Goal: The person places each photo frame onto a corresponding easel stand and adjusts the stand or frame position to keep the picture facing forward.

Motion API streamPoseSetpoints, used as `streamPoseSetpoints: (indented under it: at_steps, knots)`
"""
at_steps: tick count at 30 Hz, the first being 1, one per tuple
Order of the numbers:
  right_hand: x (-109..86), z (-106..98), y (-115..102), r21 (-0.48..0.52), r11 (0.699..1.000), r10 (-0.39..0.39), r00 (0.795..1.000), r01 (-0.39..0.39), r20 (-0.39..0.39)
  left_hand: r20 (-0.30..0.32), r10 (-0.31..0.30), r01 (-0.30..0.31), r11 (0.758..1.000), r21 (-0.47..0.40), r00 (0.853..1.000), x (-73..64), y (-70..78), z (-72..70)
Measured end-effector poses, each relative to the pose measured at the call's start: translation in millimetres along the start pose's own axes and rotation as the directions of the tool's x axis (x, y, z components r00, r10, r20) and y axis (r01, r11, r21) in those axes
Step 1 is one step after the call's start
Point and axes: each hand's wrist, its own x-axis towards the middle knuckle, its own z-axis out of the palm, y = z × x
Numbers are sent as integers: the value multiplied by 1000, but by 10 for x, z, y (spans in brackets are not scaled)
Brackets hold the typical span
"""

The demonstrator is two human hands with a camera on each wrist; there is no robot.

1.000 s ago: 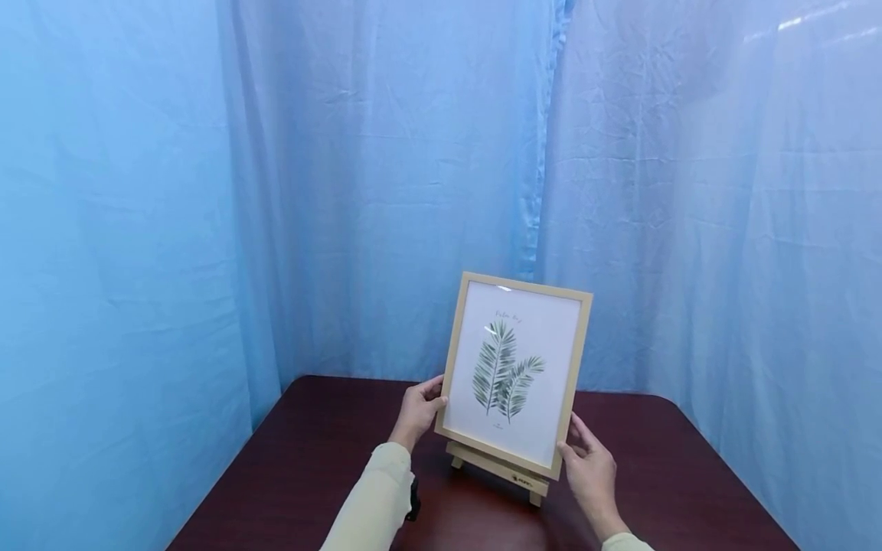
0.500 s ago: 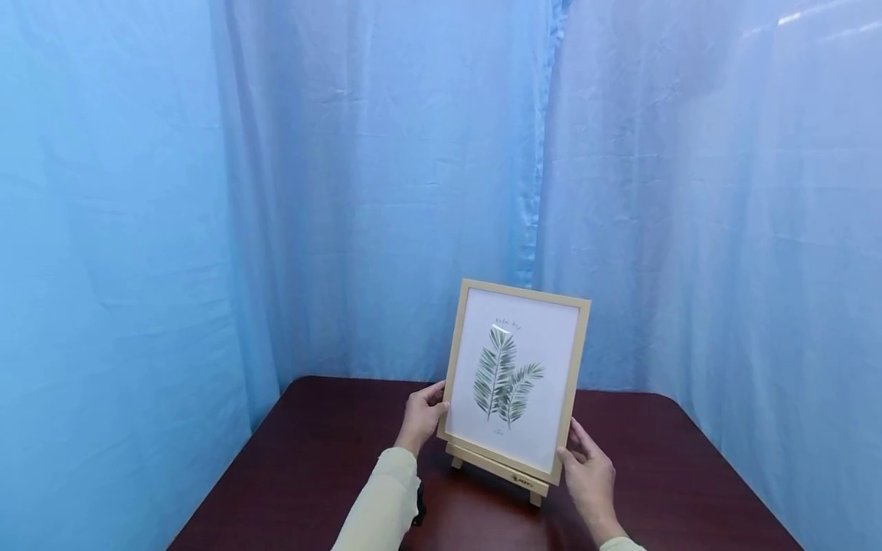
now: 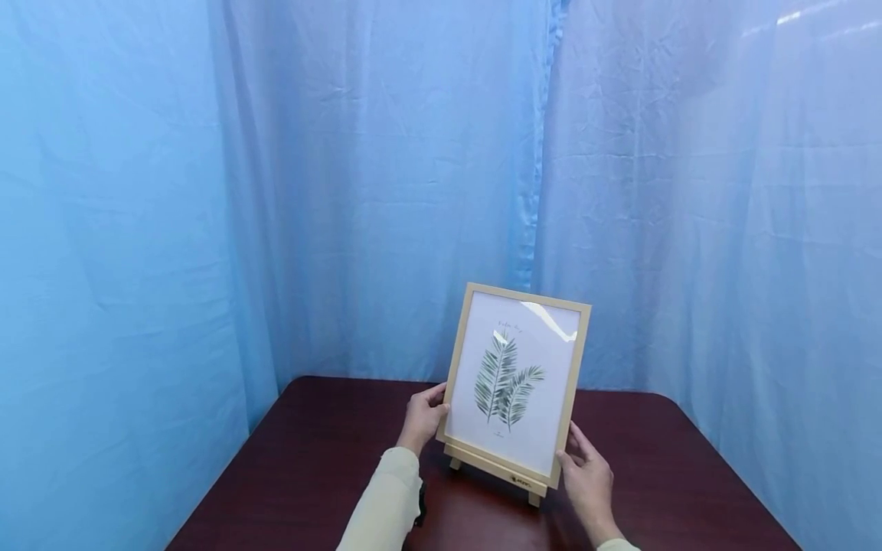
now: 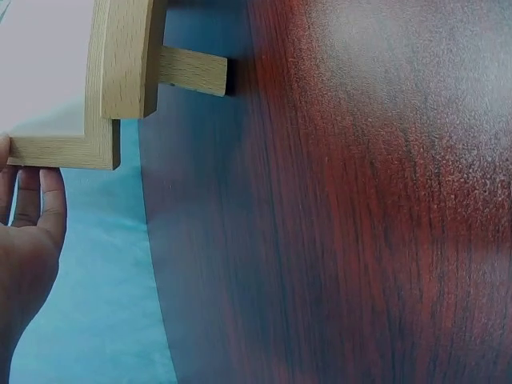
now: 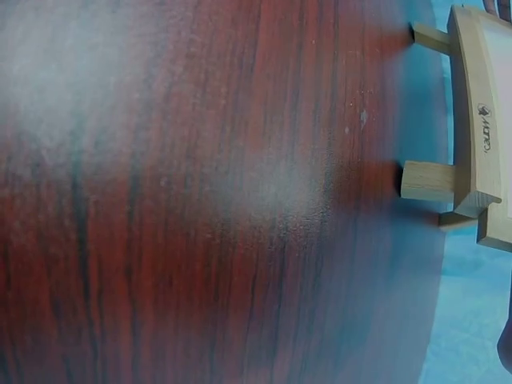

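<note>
A picture frame [image 3: 513, 383] with a light wood border and a palm-leaf print leans back on a small wooden easel [image 3: 496, 467]. Its bottom edge sits at the easel's ledge. On the left side, my left hand [image 3: 419, 419] pinches the border low down, thumb in front and fingers behind. My right hand [image 3: 588, 476] holds the lower right border the same way. The left wrist view shows fingers [image 4: 53, 204] at the frame's edge, beside the ledge's end. In the right wrist view the easel's ledge [image 5: 472, 112] and feet show, while most of the right hand is out of view.
The easel stands on a dark red wooden table [image 3: 310, 474] with rounded far corners. Blue curtains [image 3: 413, 191] hang behind the table and along both sides. A dark band or device [image 3: 420, 505] shows at the left wrist.
The picture frame has come down slightly, closing the gap to the easel's ledge. Both hands have moved down with it, still holding its sides. A bright reflection now crosses the glass.
</note>
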Motion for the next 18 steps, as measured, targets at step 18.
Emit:
streamPoseSetpoints:
  at_steps: [18]
  knots:
    - [72,-15,50,54,998,19,999,-21,25,1,5,-5,999,53,1000,-29,9,-20]
